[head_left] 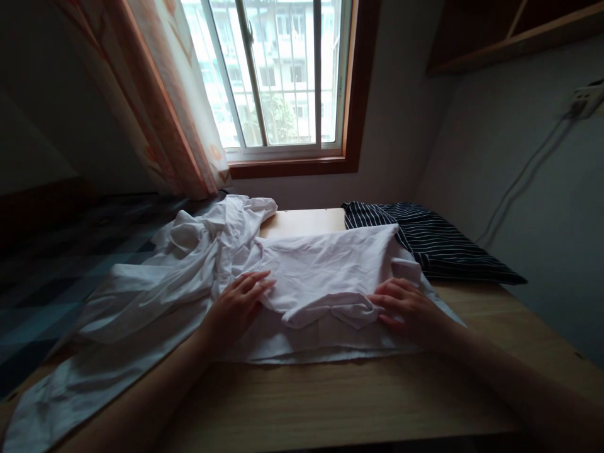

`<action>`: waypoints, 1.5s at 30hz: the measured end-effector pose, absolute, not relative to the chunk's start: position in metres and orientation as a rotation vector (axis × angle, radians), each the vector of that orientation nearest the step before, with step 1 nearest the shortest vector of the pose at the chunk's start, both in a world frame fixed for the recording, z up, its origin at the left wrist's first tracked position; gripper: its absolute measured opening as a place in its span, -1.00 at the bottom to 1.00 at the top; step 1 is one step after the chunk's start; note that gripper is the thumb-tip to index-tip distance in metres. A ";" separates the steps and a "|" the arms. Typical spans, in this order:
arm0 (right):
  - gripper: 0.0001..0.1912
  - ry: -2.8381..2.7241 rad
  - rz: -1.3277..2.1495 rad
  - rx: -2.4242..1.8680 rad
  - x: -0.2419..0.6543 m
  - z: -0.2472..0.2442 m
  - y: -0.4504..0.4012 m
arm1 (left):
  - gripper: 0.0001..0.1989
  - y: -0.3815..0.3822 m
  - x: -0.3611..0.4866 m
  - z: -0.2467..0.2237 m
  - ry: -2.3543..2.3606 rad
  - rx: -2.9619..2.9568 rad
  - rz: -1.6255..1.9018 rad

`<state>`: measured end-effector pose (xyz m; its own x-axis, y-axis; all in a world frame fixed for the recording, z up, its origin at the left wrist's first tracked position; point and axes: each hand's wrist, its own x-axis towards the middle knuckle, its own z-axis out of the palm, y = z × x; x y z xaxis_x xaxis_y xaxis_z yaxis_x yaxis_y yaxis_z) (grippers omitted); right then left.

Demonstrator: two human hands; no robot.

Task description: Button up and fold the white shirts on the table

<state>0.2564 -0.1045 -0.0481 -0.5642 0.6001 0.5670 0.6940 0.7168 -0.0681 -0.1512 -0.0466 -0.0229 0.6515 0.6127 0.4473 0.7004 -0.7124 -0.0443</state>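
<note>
A white shirt (325, 270) lies partly folded on the wooden table (330, 402), its collar toward me. My left hand (238, 302) rests flat on the shirt's left side, fingers spread, holding nothing. My right hand (406, 305) lies flat on the shirt's right side beside the collar (330, 311), fingers pointing left. A second white garment (155, 283) is bunched up to the left and hangs over the table's left edge.
A dark striped garment (434, 242) lies folded at the table's back right. Behind the table are a window (278, 75) and a patterned curtain (174, 94). A cable (523, 176) runs down the right wall. A dark checked bed cover (51, 270) lies to the left.
</note>
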 end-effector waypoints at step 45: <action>-0.80 -1.443 0.788 -1.804 0.287 -0.002 0.007 | -0.46 -0.033 -0.078 -0.027 -1.290 -2.979 -0.202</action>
<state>0.2868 0.0068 -0.0020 0.1995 0.9791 -0.0401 0.5626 -0.1480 -0.8134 -0.0776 -0.0335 -0.0272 0.6788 0.7311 0.0693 0.7173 -0.6803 0.1509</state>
